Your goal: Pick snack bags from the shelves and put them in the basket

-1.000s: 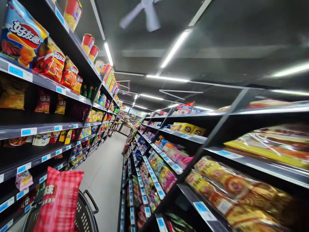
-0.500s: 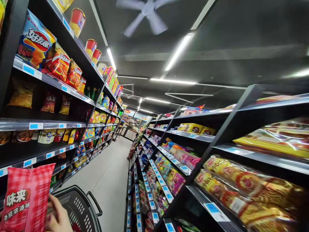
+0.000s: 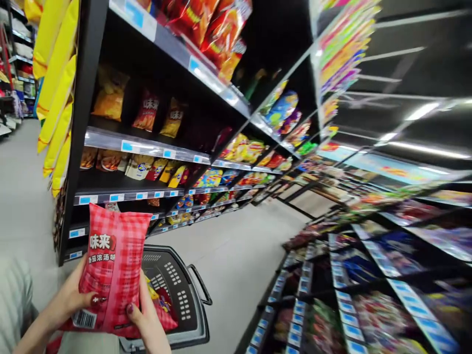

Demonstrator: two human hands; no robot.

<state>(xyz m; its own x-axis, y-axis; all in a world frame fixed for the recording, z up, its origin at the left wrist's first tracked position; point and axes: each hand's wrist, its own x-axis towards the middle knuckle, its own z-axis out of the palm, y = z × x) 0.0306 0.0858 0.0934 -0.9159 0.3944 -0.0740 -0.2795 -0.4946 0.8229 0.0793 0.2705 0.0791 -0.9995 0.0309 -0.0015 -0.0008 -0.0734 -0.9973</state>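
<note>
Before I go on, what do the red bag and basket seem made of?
Red bag: probably thin plastic film, satiny; creases and a flat, seal-like top edge suggest so.
Basket: likely rigid dark plastic, fairly matte, judging by its neat slots.

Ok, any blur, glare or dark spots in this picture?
Head view: right shelves smeared, from motion or lens, can't tell which; head view: ceiling lights glaring, left shelf darkly shadowed behind its packets; head view: red bag, left hand and right hand fairly sharp.
</note>
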